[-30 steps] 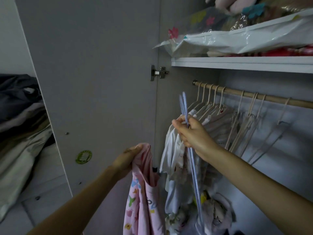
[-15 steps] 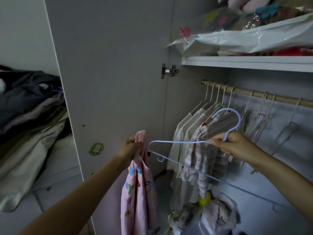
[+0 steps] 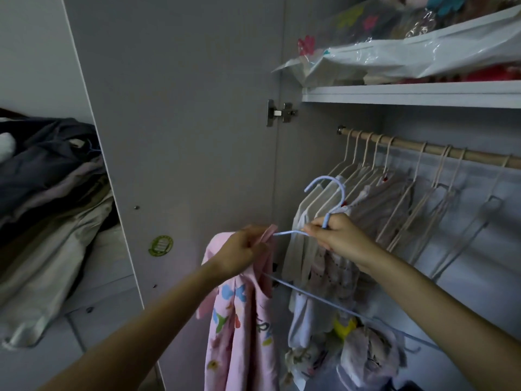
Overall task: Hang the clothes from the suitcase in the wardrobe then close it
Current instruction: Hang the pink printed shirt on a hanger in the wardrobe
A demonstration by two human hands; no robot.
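Note:
My left hand (image 3: 242, 251) grips the top of a pink printed garment (image 3: 242, 328), which hangs down in front of the open wardrobe door (image 3: 180, 122). My right hand (image 3: 335, 238) holds a light blue hanger (image 3: 328, 193) at the base of its hook. One hanger arm points left and its tip goes into the garment's opening beside my left hand. The other arm runs down to the right under my forearm. Behind both hands, the wooden rail (image 3: 428, 149) carries several cream hangers, some with small pale clothes (image 3: 329, 221).
The shelf (image 3: 408, 93) above the rail holds plastic-wrapped bundles (image 3: 408, 52). Loose clothes lie heaped on the wardrobe floor (image 3: 361, 354). A pile of dark and beige garments (image 3: 45, 207) sits to the left of the door. Several empty hangers hang toward the rail's right end.
The blue hanger turned from vertical to level, hook up. My hands have come together, and the hanger's left tip now enters the pink garment at my left hand.

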